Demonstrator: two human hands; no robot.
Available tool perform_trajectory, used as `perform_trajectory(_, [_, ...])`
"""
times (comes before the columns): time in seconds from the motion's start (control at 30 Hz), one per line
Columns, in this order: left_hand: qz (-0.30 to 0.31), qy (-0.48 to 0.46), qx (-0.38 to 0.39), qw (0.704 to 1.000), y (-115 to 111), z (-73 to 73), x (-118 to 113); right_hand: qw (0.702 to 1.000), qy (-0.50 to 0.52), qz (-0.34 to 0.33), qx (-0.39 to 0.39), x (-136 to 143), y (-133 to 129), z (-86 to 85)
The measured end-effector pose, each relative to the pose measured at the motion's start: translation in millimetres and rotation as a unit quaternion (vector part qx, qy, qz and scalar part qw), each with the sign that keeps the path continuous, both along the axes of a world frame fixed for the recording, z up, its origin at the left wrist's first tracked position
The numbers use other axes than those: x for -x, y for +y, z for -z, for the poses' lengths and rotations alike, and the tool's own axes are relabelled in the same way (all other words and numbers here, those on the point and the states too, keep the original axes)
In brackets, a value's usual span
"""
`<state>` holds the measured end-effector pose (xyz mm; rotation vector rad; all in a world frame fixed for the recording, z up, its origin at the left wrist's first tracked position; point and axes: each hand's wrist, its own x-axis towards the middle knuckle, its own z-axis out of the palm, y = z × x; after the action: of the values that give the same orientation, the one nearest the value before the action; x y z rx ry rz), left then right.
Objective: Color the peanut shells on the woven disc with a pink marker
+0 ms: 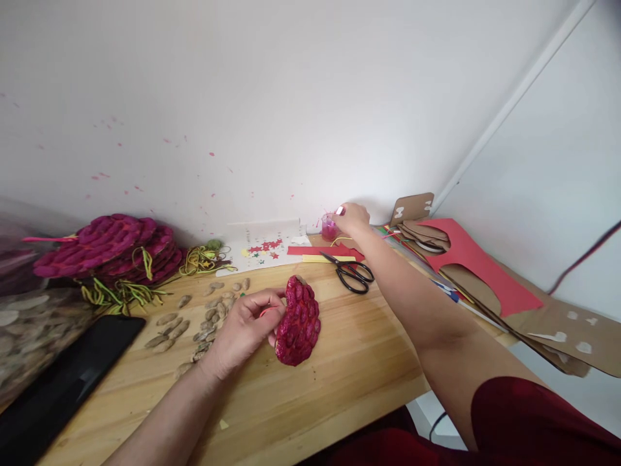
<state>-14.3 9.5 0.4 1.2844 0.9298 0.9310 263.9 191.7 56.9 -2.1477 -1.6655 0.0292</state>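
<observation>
My left hand (252, 322) pinches the edge of a disc covered in magenta-painted peanut shells (298, 323), held tilted above the wooden table. A bit of pinkish-red shows by the thumb; I cannot tell what it is. Stretched out to the back, my right hand (355, 219) has its fingers closed at a small clear cup of pink paint (328, 228). A small white spot shows at its fingertips, but what they hold is hidden. Black-handled scissors (355, 277) lie open in front of the cup. Loose unpainted peanut shells (211, 317) are scattered beside my left hand.
Stacked magenta shell discs (116, 249) with yellow-green cords stand at the left, near a black phone (72, 382) and a bag of shells (39, 323). Star stickers on a white sheet (237, 239) lie at the back. Red card (478, 262) and cardboard (577, 330) lie right.
</observation>
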Motion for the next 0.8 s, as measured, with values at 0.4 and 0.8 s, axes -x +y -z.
perform_trajectory(0.4, [-0.049,0.062,-0.130,0.988,-0.8,-5.3,0.1,0.995,0.054,0.006,-0.083,-5.3,-23.0,-7.6])
perform_trajectory(0.8, [-0.043,0.093,-0.186,0.977,-2.9,-5.8,0.1,0.846,0.436,-0.226,-0.210,29.2,-149.1,-5.6])
